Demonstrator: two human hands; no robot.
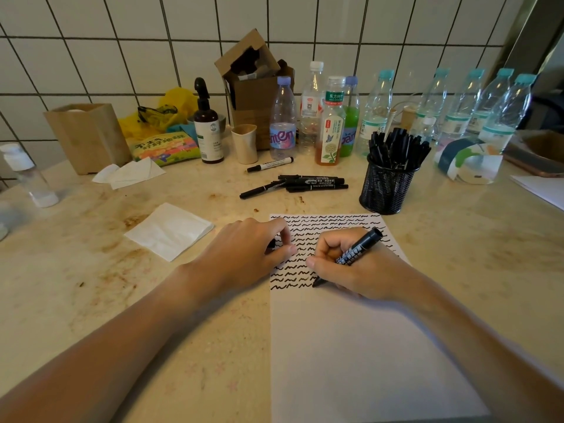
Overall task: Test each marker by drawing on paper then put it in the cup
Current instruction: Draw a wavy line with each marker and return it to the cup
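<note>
1. While the right hand (351, 264) grips a black marker (355, 250) with its fingers curled round the barrel, the tip rests on the paper (366, 346) at the end of the lowest row of squiggles, near the sheet's left edge.
2. The left hand (250, 254) lies on the paper's upper left corner; its thumb and forefinger are pinched together, apparently on the marker's cap, though too little of the dark object shows to be sure.
3. The paper sits at the near edge of the table (91, 270). Its upper third is filled with rows of wavy black lines, and the rest is bare.
4. Just beyond the paper's far right corner stands a black mesh cup (386, 190), crowded with black markers standing upright.
5. I judge the task well along: many marks are drawn and the cup is nearly full. A small pile of markers (305, 183) lies beyond the paper's far edge, with one white marker (270, 164) just behind it; these look untested.
6. Along the table's far edge stand clear plastic bottles (457, 114), mostly empty, a tea bottle (331, 123) holding amber liquid, a paper cup (245, 143) and an open cardboard box (256, 96).
7. A folded napkin (169, 230) lies left of the paper.
</note>
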